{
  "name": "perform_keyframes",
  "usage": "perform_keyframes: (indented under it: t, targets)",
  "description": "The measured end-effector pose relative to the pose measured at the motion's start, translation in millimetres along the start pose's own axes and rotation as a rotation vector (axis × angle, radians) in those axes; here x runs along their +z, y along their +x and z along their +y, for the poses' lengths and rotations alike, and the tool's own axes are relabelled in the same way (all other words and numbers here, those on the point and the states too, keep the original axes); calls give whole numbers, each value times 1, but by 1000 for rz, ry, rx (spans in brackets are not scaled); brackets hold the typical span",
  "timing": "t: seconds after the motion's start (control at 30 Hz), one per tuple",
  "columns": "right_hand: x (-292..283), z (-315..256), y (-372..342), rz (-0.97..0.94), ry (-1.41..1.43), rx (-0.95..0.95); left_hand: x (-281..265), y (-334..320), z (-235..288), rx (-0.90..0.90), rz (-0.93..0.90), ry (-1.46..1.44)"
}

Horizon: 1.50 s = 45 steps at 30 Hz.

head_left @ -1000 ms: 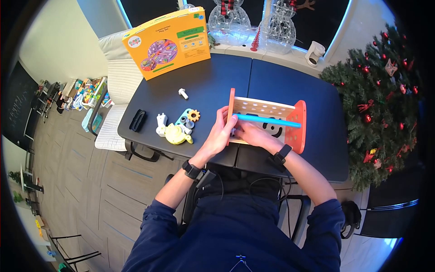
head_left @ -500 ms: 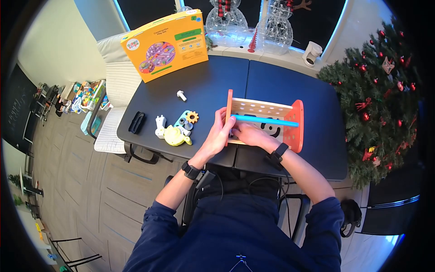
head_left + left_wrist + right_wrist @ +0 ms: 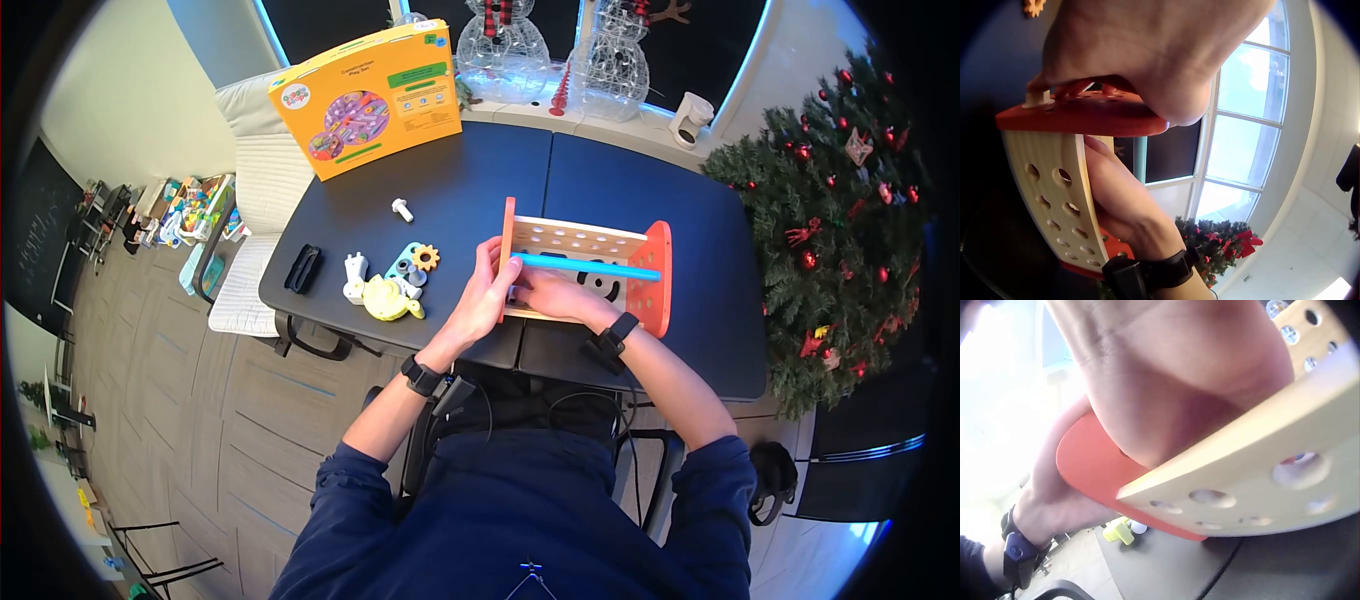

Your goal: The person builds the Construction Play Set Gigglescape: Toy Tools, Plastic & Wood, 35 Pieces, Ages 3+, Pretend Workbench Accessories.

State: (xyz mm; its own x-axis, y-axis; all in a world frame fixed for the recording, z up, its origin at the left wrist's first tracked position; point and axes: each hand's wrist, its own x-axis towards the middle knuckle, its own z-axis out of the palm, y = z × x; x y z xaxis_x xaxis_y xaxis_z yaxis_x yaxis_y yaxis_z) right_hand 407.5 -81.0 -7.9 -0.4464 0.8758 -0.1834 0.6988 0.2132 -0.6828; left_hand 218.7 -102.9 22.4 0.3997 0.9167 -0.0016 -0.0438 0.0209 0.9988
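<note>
Right of centre in the head view, the left hand (image 3: 488, 288) grips the box (image 3: 585, 238); the right hand (image 3: 556, 297) is inside, its hold hidden. Only the left wrist view, upper left, shows a peg (image 3: 1037, 99).

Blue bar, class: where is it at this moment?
In the head view, the blue bar is right of centre, running between the red ends of the toolbox, its left tip by the left hand.
</note>
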Motion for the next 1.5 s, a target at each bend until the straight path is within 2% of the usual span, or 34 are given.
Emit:
perform_keyframes:
  t: [0.13, 0.33, 0.43, 0.53, 0.63, 0.73, 1.1, 1.23, 1.43, 1.5]
  targets:
    - [-3, -1, -1, -30, 54, 38, 0, 0, 0, -12, -3, -11]
    - [12, 12, 4, 157, 35, -31, 0, 1, -1, -12, -3, -23]
    - [7, 6, 4, 108, -28, -29, 1, 0, -1, -7, -1, -32]
    - [10, 11, 8, 98, 45, -85, 2, -2, 4, 1, -2, -19]
    - [2, 4, 5, 118, 6, -33, 2, -2, 4, 4, -1, -9]
    - [-3, 0, 2, 54, -12, -42, 1, 0, 1, -6, -7, -12]
    - [0, 0, 1, 71, 20, -91, 3, -5, 14, -37, -24, -57]
    - [-2, -3, 3, 49, 5, -76, 0, 0, 1, -5, -9, 14]
    - [-3, -11, -4, 136, -6, -125, 2, -2, 6, 2, -10, -19]
    - [-6, -12, -4, 106, -35, -117, 3, -2, 7, -6, -11, -33]
